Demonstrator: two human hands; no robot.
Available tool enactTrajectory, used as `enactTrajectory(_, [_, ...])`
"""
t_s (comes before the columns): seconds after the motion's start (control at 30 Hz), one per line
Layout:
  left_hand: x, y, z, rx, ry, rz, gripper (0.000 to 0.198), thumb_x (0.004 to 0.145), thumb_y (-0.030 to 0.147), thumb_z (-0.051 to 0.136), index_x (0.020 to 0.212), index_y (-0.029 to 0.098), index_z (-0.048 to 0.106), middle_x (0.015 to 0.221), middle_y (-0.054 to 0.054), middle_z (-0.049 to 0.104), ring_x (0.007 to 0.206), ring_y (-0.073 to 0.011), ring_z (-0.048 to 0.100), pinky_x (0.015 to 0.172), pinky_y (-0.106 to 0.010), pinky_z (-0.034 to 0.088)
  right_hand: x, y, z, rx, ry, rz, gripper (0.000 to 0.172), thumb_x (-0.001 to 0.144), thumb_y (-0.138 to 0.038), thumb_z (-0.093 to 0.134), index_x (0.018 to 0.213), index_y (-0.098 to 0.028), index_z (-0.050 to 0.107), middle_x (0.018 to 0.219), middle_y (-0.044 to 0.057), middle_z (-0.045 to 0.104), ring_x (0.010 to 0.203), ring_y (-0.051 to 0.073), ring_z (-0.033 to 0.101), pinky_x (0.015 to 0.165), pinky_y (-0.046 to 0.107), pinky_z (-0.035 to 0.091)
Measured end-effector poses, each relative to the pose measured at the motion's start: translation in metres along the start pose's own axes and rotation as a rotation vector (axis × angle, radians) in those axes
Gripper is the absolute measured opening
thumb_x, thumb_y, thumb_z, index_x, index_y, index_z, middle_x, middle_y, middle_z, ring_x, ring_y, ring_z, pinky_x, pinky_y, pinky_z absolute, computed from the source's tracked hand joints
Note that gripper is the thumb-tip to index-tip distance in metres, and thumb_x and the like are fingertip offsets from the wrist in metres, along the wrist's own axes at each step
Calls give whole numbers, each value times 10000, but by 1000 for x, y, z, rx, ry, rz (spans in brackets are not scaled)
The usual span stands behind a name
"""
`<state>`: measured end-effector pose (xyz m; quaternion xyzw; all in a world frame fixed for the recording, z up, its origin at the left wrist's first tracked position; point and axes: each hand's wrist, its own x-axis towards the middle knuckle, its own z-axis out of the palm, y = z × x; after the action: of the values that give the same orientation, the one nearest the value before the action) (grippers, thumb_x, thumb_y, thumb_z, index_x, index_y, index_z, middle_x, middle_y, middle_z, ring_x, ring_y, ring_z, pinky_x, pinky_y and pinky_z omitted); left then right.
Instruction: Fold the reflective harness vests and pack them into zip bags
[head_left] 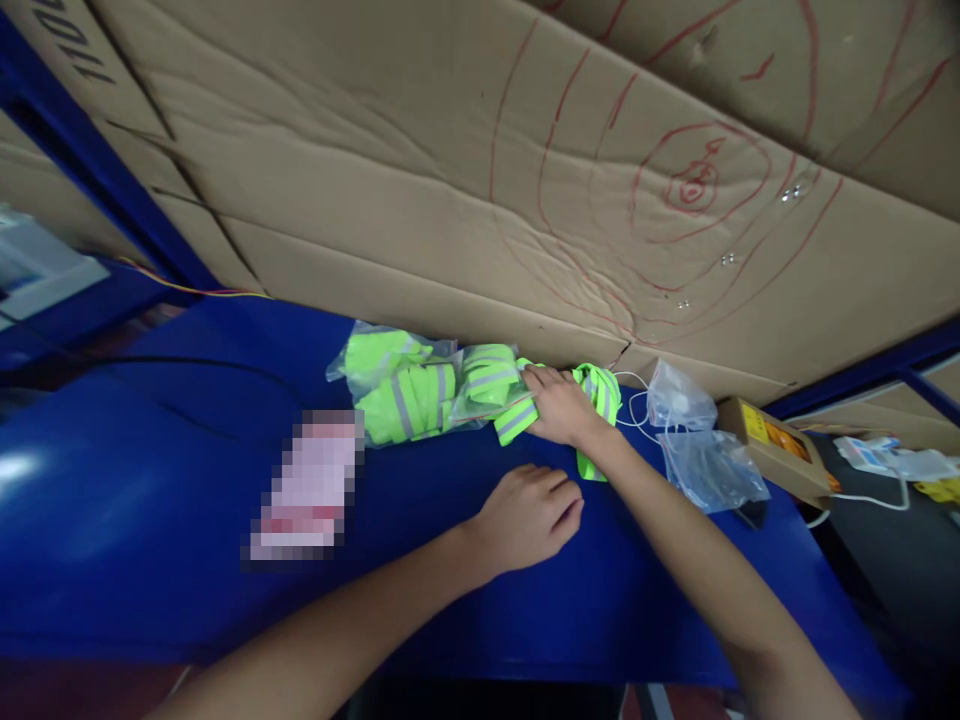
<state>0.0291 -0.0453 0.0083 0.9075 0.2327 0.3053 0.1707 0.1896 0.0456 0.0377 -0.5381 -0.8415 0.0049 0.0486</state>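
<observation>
Yellow-green strips with grey reflective bands lie along the back of the blue table (420, 540). At the left, some are folded inside clear plastic bags (409, 400). My right hand (559, 405) is over the loose strips (517, 418), its fingers curled down on them beside a smaller bagged bundle (489, 375). More strip (600, 395) loops out on the right of that hand. Nearer the front, my left hand (529, 515) rests closed above the tabletop, its fingers folded under; whether anything is in them is hidden.
A cardboard wall (375, 180) with red drawn rings stands behind the table. A pixelated pink item (307, 490) lies at left. To the right are clear plastic bags (709, 470), a white cord, and an open cardboard box (776, 445) with orange contents.
</observation>
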Motion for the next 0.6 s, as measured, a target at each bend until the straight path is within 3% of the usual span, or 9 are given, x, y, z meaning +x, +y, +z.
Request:
enactTrajectory(0.1, [10,-16,-17,-28,119,-71,242,1025,290,483,908,196,672,892,-59,715,873,-214,675,831,-361,511,-31,-4,1,-26,-20,-36,690,872,-294,655,1489,-25,501,1585,270,475,1438,434,473,1170,575,362])
enactTrajectory(0.17, [18,-32,-25,-34,206,-166,258,1054,334,455,1052,181,663,1075,-111,725,1048,-268,672,950,-438,513,-55,-8,1,-33,-24,-57,681,864,-286,655,1482,-40,513,1589,248,479,1461,407,454,1210,552,328])
enactTrajectory(0.3, [24,-53,-28,-45,291,-276,300,1083,316,401,1220,155,615,1324,-171,663,1257,-310,623,1080,-516,485,-103,-23,0,-27,-23,-132,604,900,-333,625,1455,-108,544,1559,201,529,1479,358,448,1258,539,270])
enactTrajectory(0.4, [22,-56,-24,-57,297,-256,257,1057,237,438,1225,166,620,1382,-163,630,1323,-300,584,1146,-526,453,-135,-33,5,25,9,-208,625,852,-331,666,1438,-151,545,1566,185,520,1483,357,444,1243,555,298])
enactTrajectory(0.47, [19,-55,-23,-84,270,-207,293,1013,117,418,1217,167,622,1331,-143,653,1288,-252,606,1141,-472,481,-149,-34,12,70,62,-222,656,834,-307,684,1452,-157,525,1559,189,521,1476,363,455,1221,562,333])
enactTrajectory(0.6, [14,-52,-21,-137,111,-49,507,808,-68,415,1146,212,669,1269,-66,710,1262,-190,643,1128,-396,513,-161,-23,27,304,226,-186,622,858,-343,718,1437,-193,546,1498,184,576,1420,349,531,1163,531,428])
